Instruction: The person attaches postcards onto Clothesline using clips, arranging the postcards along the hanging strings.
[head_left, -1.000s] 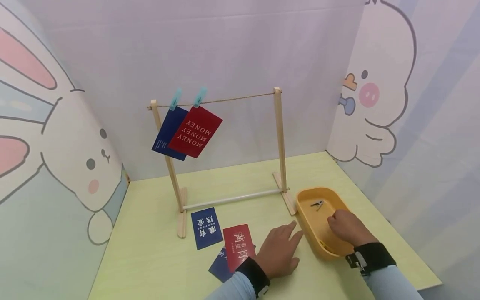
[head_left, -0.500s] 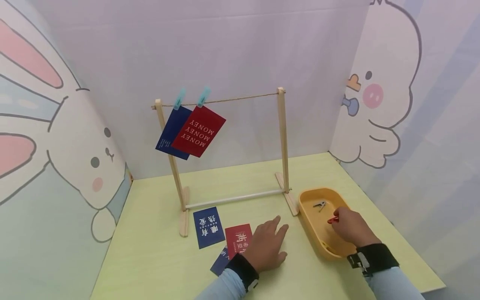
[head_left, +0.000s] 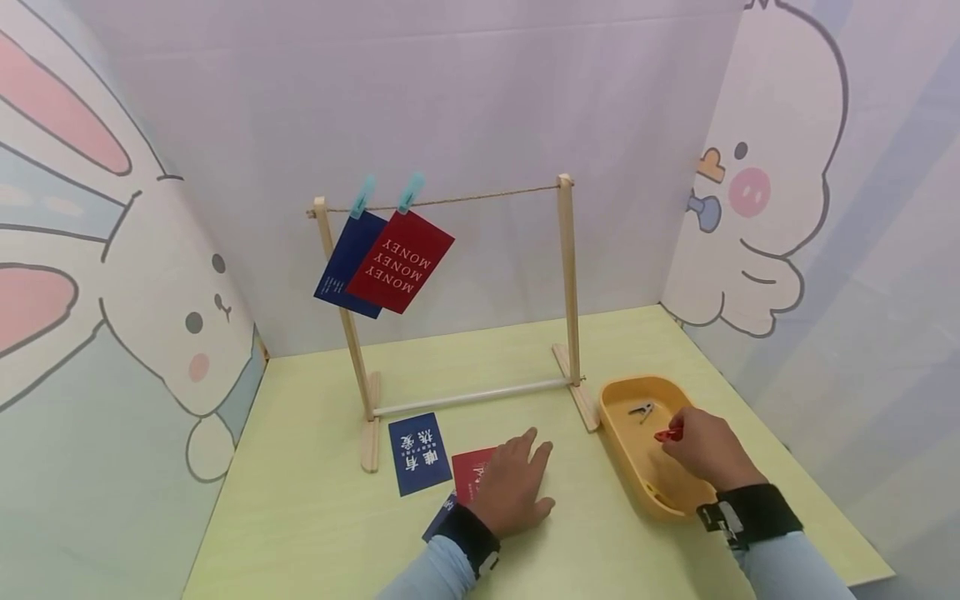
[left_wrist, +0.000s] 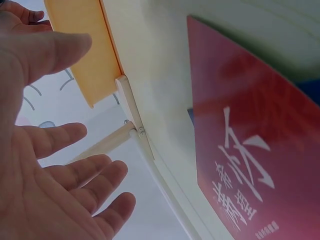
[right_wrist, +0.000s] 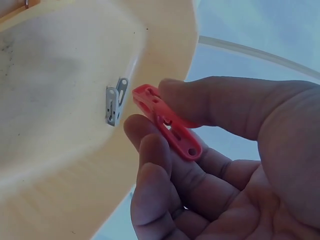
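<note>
My right hand (head_left: 708, 450) pinches a red clothespin (right_wrist: 167, 122) between thumb and fingers, above the yellow basin (head_left: 626, 467). A grey clothespin (head_left: 642, 410) lies in that basin, and part of a yellow one (head_left: 660, 497) shows at its near end. Fingers spread, my left hand (head_left: 510, 487) hovers over a red card (left_wrist: 250, 135), apart from it in the left wrist view. Partly under the red card is a blue card (head_left: 441, 518). Another blue card (head_left: 420, 454) lies flat farther left.
A wooden rack (head_left: 568, 283) with a twine line (head_left: 487, 197) stands behind the cards. Two light-blue clothespins hold a blue card (head_left: 348, 262) and a red card (head_left: 401, 262) on the line's left part. The table's (head_left: 300, 500) right edge runs beyond the basin.
My right hand has lifted slightly, bringing the red clothespin into sight. My left hand has moved left, over the red card. The view has shifted a little.
</note>
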